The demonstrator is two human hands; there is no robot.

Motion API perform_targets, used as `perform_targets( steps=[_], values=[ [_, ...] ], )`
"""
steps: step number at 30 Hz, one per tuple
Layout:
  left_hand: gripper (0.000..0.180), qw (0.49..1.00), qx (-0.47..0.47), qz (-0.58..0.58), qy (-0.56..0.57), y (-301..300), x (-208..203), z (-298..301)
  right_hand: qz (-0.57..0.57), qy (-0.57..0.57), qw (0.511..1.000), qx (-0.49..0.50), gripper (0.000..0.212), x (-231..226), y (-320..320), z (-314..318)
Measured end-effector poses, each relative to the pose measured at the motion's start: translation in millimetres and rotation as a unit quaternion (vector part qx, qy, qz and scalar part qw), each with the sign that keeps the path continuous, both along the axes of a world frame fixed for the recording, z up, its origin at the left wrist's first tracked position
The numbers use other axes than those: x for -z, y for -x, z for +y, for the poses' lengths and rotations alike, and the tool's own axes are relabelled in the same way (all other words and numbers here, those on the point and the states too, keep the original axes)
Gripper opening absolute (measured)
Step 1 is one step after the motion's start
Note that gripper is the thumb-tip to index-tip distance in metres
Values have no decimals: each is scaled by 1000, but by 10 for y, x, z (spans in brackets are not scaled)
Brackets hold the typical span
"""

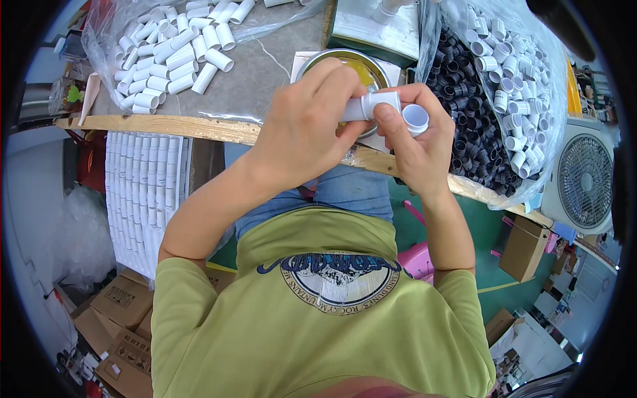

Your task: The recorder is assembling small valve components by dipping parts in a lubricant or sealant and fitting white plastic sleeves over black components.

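Note:
Above the table's front edge, my left hand (302, 126) is closed round a short white plastic tube (356, 109). Its right end meets a wider white collar fitting (386, 101), gripped between the thumb and fingers of my right hand (424, 142). A second white fitting (416, 118) sits in that same right hand, its round opening facing up. Just behind and under both hands stands a round metal tin (381, 74) with something yellow inside. My left hand covers part of the tin.
Several white tubes (182, 60) lie in a plastic bag at the left. On the right are piles of black fittings (464, 119) and white fittings (514, 99). A metal box (375, 33) stands behind the tin. A rack of white tubes (142, 179) and a fan (584, 176) flank the table (225, 129).

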State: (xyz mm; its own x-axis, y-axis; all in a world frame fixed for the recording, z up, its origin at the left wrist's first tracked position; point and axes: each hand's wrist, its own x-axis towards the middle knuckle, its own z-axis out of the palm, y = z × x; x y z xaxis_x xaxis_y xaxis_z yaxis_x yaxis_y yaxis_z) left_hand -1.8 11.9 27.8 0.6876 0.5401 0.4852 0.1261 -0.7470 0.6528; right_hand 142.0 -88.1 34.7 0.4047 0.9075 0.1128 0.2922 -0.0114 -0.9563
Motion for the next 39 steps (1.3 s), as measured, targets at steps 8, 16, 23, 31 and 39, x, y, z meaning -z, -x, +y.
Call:
perform_targets(
  steps=[8,16,23,31,39],
  values=[
    [33,1000,-15,9,-14,-43,103,323,-159,28,987,21,18,0,-460,17],
    [11,990,-49,42,-123,-821,212,1729,-535,191,820,70,29,128,-1085,117],
    [28,946,-72,264,-173,-1228,88,2744,-470,220,855,15,33,85,-1077,152],
    [43,990,99,92,-41,-418,602,3046,-424,225,876,35,46,35,-1009,131],
    [21,912,-44,364,-183,-114,18,2449,-511,187,837,57,35,56,-1093,81]
  ],
)
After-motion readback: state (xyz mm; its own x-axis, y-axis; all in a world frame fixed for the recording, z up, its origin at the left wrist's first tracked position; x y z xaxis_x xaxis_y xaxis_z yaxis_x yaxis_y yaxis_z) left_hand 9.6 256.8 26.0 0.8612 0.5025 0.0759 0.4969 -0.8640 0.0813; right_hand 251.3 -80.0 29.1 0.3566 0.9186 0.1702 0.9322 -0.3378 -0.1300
